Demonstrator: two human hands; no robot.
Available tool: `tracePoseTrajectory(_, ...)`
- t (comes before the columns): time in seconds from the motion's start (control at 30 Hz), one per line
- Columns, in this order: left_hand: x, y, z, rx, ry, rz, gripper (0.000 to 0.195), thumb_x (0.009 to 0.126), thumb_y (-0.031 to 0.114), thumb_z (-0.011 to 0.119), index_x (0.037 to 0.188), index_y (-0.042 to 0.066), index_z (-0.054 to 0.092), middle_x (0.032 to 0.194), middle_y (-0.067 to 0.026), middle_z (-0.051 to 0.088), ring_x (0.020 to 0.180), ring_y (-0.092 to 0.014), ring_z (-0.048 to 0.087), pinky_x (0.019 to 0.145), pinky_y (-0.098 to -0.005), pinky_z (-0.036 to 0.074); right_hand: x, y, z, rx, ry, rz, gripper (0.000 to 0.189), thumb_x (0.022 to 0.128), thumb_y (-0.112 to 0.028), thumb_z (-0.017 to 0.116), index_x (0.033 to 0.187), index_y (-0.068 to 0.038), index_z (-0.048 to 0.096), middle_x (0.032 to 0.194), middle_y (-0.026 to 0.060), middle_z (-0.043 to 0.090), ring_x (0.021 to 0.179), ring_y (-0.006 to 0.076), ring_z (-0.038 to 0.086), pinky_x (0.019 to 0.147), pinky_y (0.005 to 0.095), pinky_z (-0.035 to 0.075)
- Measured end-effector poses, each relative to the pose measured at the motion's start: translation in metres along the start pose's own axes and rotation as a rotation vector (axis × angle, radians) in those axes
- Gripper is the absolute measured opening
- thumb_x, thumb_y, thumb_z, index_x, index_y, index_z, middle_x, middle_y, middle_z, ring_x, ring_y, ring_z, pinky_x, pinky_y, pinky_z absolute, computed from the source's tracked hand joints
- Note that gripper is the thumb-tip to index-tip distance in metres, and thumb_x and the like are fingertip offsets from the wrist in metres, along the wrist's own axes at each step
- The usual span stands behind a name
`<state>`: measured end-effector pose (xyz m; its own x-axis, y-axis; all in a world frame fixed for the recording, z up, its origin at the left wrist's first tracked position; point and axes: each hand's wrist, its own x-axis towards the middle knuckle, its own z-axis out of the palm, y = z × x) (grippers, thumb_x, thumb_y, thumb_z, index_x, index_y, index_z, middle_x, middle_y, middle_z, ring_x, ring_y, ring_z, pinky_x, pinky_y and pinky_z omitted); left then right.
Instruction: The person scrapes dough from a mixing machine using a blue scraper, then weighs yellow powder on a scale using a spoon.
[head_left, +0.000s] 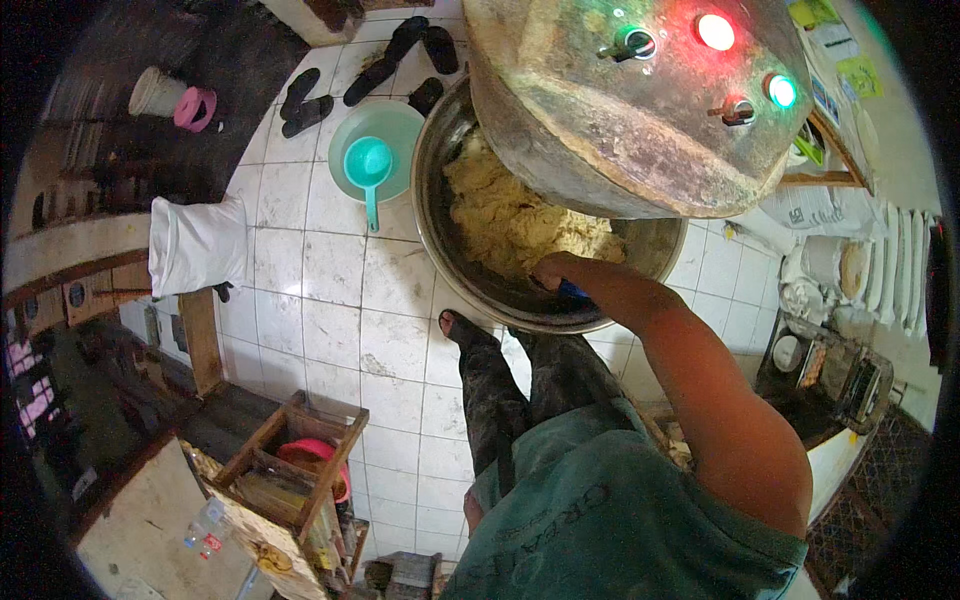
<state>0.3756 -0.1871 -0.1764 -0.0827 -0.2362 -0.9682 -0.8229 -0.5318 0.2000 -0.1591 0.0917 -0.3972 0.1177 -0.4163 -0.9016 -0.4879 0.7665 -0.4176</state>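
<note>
A large metal mixer bowl (457, 274) holds a rough mass of pale yellow dough (517, 210). My right hand (557, 271) reaches down inside the near rim, at the dough's edge, with its fingers curled on a small blue object (574, 289); most of that object is hidden, so its kind is unclear. Over the bowl's far side hangs the worn mixer head (637, 112), with knobs and lit red and green lamps. My left hand (472, 511) hangs low beside my shirt, mostly hidden, its fingers not readable.
Left of the bowl, a pale green basin (345, 154) holds a turquoise dipper (368, 163). Dark slippers (367, 81) lie beyond it on the tiles. A white sack (196, 246) stands at left, a wooden rack (300, 465) lower left. Stacked white bags (896, 270) are at right.
</note>
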Motion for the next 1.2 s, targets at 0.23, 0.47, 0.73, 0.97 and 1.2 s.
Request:
tracePoseTrajectory(0.23,0.004,-0.001,-0.001,0.013,-0.009,0.001,0.04,0.085,0.032,0.042,0.11,0.001,0.043,0.098,-0.012,0.051,0.09,-0.02,0.05,0.076,-0.0334,0.041,-0.039,-0.039,-0.052,-0.145,0.012,-0.025,0.024,0.081,-0.021,0.046,0.091,0.0,0.052,0.093,0.016,0.05,0.071,0.0239,0.048,0.066,0.0399,0.041)
tracePoseTrajectory(0.47,-0.001,0.001,0.002,-0.025,0.033,-0.015,0.04,0.085,0.032,0.042,0.11,0.001,0.043,0.098,-0.0118,0.051,0.09,-0.02,0.05,0.076,-0.0333,0.041,-0.119,-0.052,-0.011,-0.372,-0.083,-0.035,0.023,0.081,-0.024,0.049,0.087,-0.003,0.056,0.086,0.0123,0.052,0.066,0.0221,0.047,0.066,0.0391,0.041)
tracePoseTrajectory(0.73,0.013,-0.005,0.0,0.017,-0.04,0.092,0.04,0.082,0.033,0.044,0.11,0.004,0.044,0.101,-0.0093,0.051,0.092,-0.021,0.048,0.077,-0.0344,0.04,-0.083,-0.038,-0.005,-0.3,-0.001,-0.024,0.025,0.081,-0.026,0.05,0.091,-0.004,0.055,0.087,0.0117,0.053,0.068,0.022,0.049,0.065,0.0373,0.042)
tracePoseTrajectory(0.97,0.009,0.003,0.014,-0.111,0.025,0.019,0.04,0.082,0.03,0.046,0.113,0.004,0.042,0.104,-0.0089,0.048,0.095,-0.021,0.046,0.078,-0.0346,0.039,-0.075,-0.046,-0.066,-0.254,0.004,-0.037,0.028,0.081,-0.027,0.05,0.097,-0.004,0.054,0.091,0.0123,0.053,0.071,0.0225,0.05,0.064,0.0356,0.043)
tracePoseTrajectory(1.2,-0.002,-0.008,0.036,-0.138,0.05,0.025,0.037,0.081,0.029,0.046,0.108,0.005,0.045,0.102,-0.008,0.048,0.092,-0.018,0.046,0.077,-0.0338,0.039,-0.128,-0.018,-0.012,-0.268,0.008,-0.053,0.033,0.081,-0.028,0.051,0.102,-0.003,0.052,0.095,0.0129,0.054,0.074,0.023,0.052,0.063,0.0338,0.043)
